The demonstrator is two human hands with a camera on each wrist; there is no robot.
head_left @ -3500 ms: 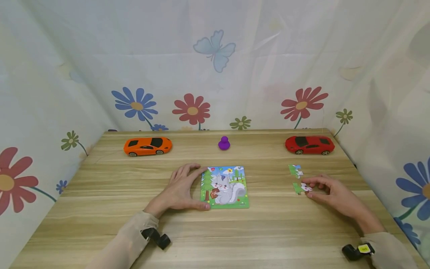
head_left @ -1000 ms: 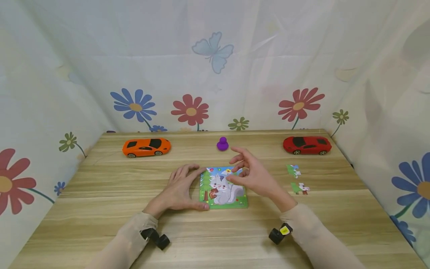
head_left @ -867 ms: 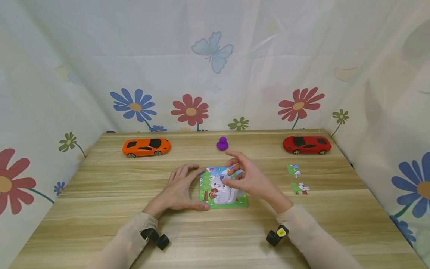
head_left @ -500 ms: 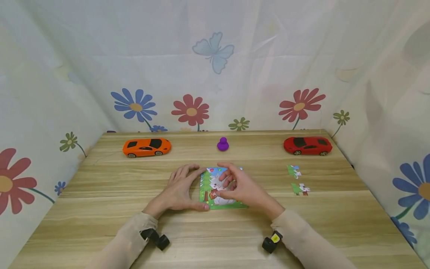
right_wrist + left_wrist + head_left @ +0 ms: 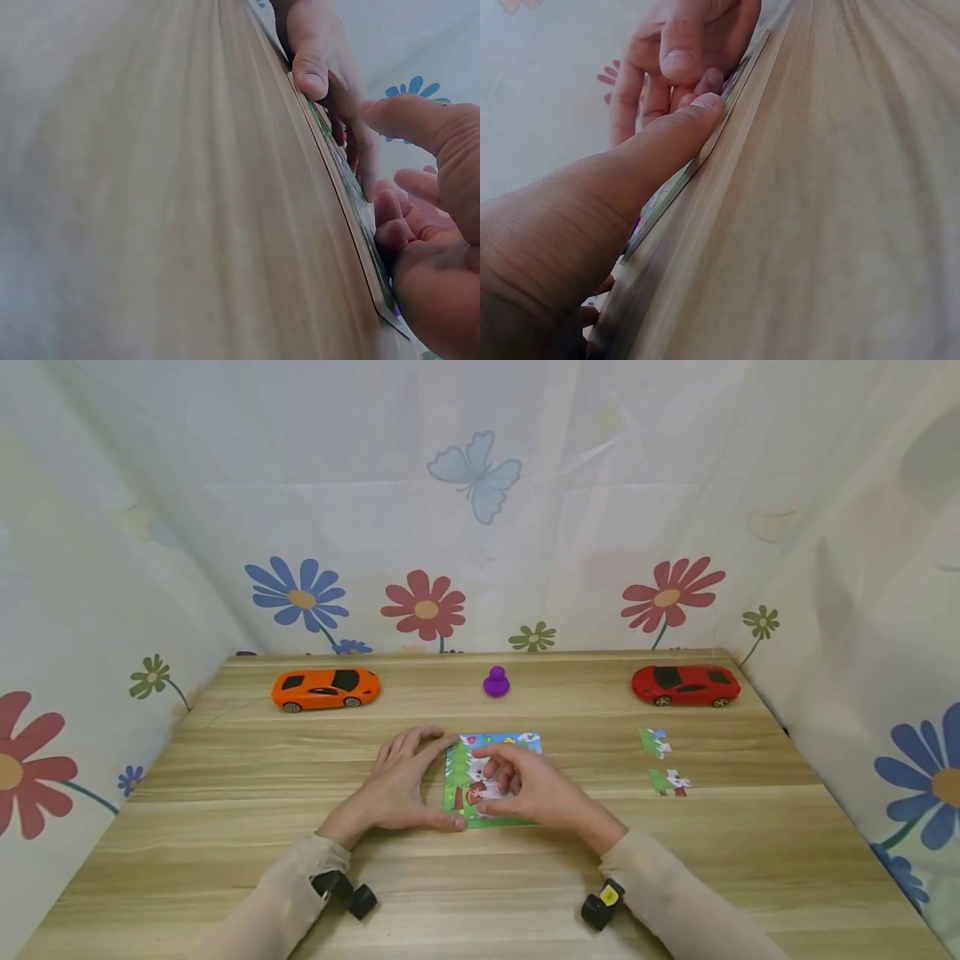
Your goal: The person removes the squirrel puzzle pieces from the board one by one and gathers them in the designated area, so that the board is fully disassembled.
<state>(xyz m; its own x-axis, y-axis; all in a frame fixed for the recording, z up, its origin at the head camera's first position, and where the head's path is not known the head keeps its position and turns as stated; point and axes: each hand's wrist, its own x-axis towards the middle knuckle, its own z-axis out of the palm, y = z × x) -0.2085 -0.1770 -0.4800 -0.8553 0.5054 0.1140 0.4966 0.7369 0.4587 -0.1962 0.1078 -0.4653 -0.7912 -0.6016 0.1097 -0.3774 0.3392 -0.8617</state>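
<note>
While I watch from the head view, the squirrel puzzle [image 5: 491, 777] lies flat at the middle of the table [image 5: 225, 827], its long axis running from my near edge toward the far curtain, the picture upright as I see it with blue sky at the far end and green grass at the near end. I can read no lettering or brand on it; the print is too small.

My left hand [image 5: 401, 785] rests against the puzzle's left edge, fingers fairly straight and spread along the far corner, thumb [image 5: 682, 131] pressed flat at the near left corner. My right hand [image 5: 525, 785] lies over the right half of the puzzle, fingers curled down onto the picture; whether they pinch a piece I cannot tell, since the fingertips hide the spot. From the right wrist view the board [image 5: 349, 187] shows as a thin slab edge-on, with the fingers [image 5: 394, 225] touching its face.

Two loose puzzle pieces [image 5: 663, 760] sit on the table well to the right, one behind the other. Along the far edge stand an orange toy car [image 5: 325, 688] at left, a small purple duck [image 5: 496, 682] in the middle and a red toy car [image 5: 685, 684] at right, both cars lying broadside to me. A flowered curtain [image 5: 480, 527] encloses the table.
</note>
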